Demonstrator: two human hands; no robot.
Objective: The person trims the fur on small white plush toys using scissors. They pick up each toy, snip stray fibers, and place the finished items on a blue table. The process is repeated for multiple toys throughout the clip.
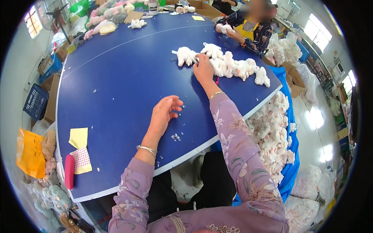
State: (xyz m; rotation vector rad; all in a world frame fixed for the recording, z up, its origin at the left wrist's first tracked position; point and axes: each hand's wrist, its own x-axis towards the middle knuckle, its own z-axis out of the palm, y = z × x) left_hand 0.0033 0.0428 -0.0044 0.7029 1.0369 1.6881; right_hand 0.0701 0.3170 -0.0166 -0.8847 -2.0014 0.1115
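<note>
My right hand (204, 70) reaches out to the near edge of a row of small white plush toys (229, 65). Its fingers are closed beside one white plush toy (185, 56) at the row's left end, with a small dark thing at the fingertips that I cannot make out. A bit of pink-red (217, 80) shows by the wrist. My left hand (163, 112) is held over the blue table (116, 116), its fingers loosely curled and apart, with nothing in them. White fluff scraps (176, 137) lie beneath it.
Yellow paper squares (79, 138) and a pink-red case (69, 171) lie at the table's left edge. White plush toys fill a blue-lined container (272, 132) at my right. Across the table a co-worker holds a white plush toy (224, 28). More plush toys (112, 15) are heaped at the far left.
</note>
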